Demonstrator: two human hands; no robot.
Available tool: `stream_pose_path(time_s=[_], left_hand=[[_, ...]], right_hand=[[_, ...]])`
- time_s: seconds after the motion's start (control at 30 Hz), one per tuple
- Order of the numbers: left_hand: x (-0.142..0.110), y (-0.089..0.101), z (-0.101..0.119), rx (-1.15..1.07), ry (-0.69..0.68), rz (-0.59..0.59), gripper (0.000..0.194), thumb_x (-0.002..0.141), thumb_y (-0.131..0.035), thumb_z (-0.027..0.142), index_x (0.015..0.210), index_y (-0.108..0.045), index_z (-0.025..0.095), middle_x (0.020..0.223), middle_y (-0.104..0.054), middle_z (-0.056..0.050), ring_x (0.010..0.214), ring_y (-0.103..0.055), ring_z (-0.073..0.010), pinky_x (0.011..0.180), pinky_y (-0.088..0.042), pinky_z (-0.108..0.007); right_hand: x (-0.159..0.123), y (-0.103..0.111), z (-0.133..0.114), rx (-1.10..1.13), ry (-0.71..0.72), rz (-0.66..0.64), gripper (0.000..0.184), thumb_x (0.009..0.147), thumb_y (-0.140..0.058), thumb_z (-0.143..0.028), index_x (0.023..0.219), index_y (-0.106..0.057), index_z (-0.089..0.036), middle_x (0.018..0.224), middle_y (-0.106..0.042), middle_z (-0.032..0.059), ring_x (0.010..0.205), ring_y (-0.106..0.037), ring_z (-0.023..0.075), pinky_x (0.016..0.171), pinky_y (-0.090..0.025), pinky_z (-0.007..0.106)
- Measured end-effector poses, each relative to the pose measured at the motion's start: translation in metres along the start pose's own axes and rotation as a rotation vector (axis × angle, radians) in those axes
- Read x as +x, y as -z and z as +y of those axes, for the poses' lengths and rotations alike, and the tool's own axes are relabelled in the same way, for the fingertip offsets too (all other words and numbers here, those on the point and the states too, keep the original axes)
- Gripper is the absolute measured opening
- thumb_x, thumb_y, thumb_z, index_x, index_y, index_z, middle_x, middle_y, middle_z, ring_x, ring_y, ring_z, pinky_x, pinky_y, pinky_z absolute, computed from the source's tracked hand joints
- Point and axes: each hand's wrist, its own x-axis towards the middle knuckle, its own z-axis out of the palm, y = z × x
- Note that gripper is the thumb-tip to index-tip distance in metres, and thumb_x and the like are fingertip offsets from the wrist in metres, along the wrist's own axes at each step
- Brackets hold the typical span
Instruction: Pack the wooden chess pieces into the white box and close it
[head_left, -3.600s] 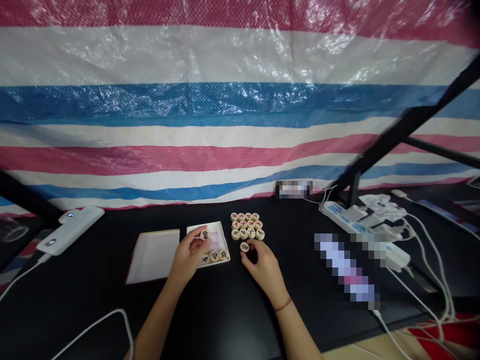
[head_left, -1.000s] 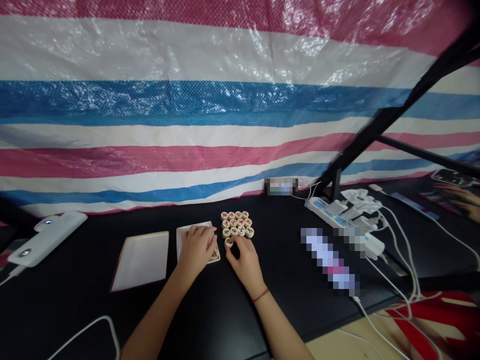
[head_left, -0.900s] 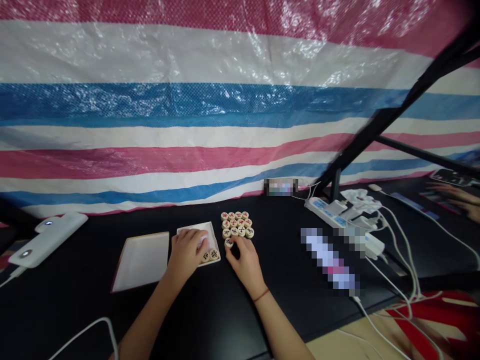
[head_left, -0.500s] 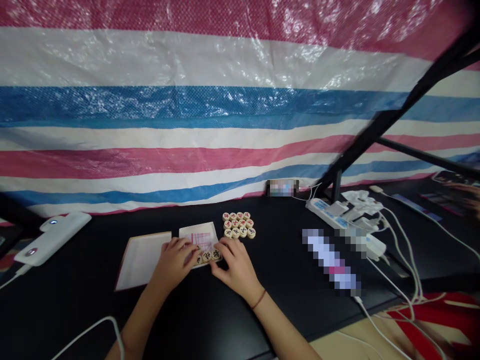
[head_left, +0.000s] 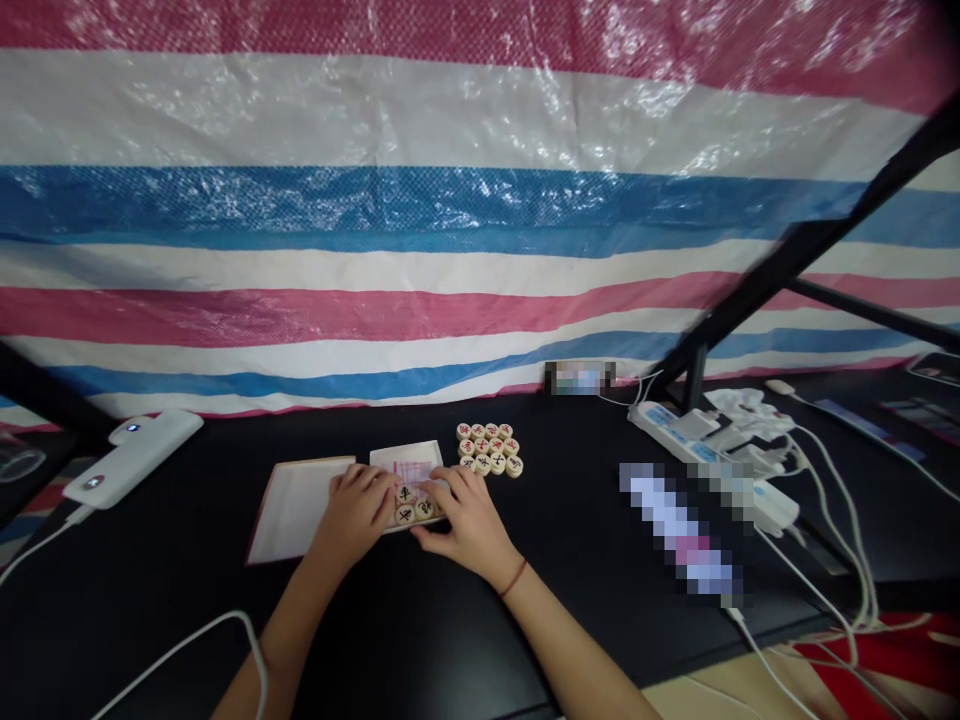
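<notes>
Three pieces (head_left: pixel 405 514) show black-marked faces between the hands at the near end of the shallow white box (head_left: pixel 405 453), with a sliver of another by the right fingers. They are round and flat, so no long axis sets how they are met; what counts is side. Left hand (head_left: pixel 356 500) comes in from eight o'clock over the box's left rim, fingers curled and thumb fairly close; right hand (head_left: pixel 466 515) comes in from four, thumb spread toward the near rim and fingers over the right one. Whether either grips a piece I cannot tell, as the fingers hide the contact.

At two o'clock from the box stands the group (head_left: pixel 489 449), four across by three deep, its rows running nine to three: two red, the nearest black. Right hand is much the nearer, with its knuckles just beside that black row, at about six o'clock of it.

Lid (head_left: pixel 300 510) lies just beyond the left hand, at nine from the box. Black table (head_left: pixel 420 640) stretches toward six between the forearms; a white cable (head_left: pixel 244 620) loops over at seven. Power strip (head_left: pixel 667 430) sits well apart, at three.
</notes>
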Motion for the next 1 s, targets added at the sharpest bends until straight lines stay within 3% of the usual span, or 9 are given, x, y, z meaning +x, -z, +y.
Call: stream_pose_path(time_s=[0.1,0.27,0.5,0.67,1.0], left_hand=[[-0.001,-0.002,0.001,0.064,0.021,0.039,0.026,0.092,-0.046,0.026,0.107,-0.067,0.025,0.109,-0.067,-0.005,0.104,-0.050,-0.0257,0.086,-0.035,-0.040],[0.000,-0.004,0.010,0.092,0.032,-0.002,0.023,0.091,-0.048,0.027,0.102,-0.068,0.026,0.110,-0.066,-0.005,0.104,-0.050,-0.0255,0.085,-0.034,-0.041],[0.003,-0.003,0.011,-0.023,0.123,-0.064,0.017,0.090,-0.050,0.031,0.091,-0.065,0.025,0.095,-0.070,-0.002,0.102,-0.053,-0.0239,0.087,-0.032,-0.040],[0.005,0.005,0.011,-0.122,0.202,-0.091,0.020,0.090,-0.047,0.034,0.092,-0.066,0.026,0.095,-0.072,-0.001,0.097,-0.056,-0.0235,0.087,-0.032,-0.041],[-0.001,0.009,0.022,-0.016,0.063,-0.138,0.022,0.089,-0.046,0.026,0.085,-0.068,0.025,0.092,-0.072,-0.001,0.098,-0.055,-0.0244,0.082,-0.030,-0.041]], right_hand=[[-0.001,0.001,0.000,-0.006,-0.032,-0.010,0.051,0.071,-0.074,-0.040,0.116,-0.059,-0.019,0.118,-0.058,0.0111,0.109,-0.046,0.0296,0.091,-0.038,0.043],[-0.001,-0.003,-0.002,-0.020,-0.029,-0.047,0.056,0.071,-0.075,-0.043,0.120,-0.057,-0.021,0.121,-0.057,0.0106,0.113,-0.043,0.0306,0.093,-0.036,0.044],[0.001,-0.007,-0.006,-0.011,-0.042,-0.072,0.046,0.078,-0.070,-0.040,0.119,-0.058,-0.022,0.117,-0.060,0.0094,0.111,-0.044,0.0297,0.091,-0.035,0.043],[0.000,-0.006,-0.006,0.007,-0.060,-0.067,0.047,0.076,-0.071,-0.038,0.119,-0.058,-0.021,0.117,-0.060,0.0092,0.112,-0.043,0.0296,0.092,-0.035,0.044],[0.001,-0.005,-0.008,0.030,-0.058,-0.052,0.049,0.074,-0.073,-0.034,0.118,-0.058,-0.020,0.113,-0.061,0.0087,0.110,-0.045,0.0274,0.092,-0.041,0.042]])
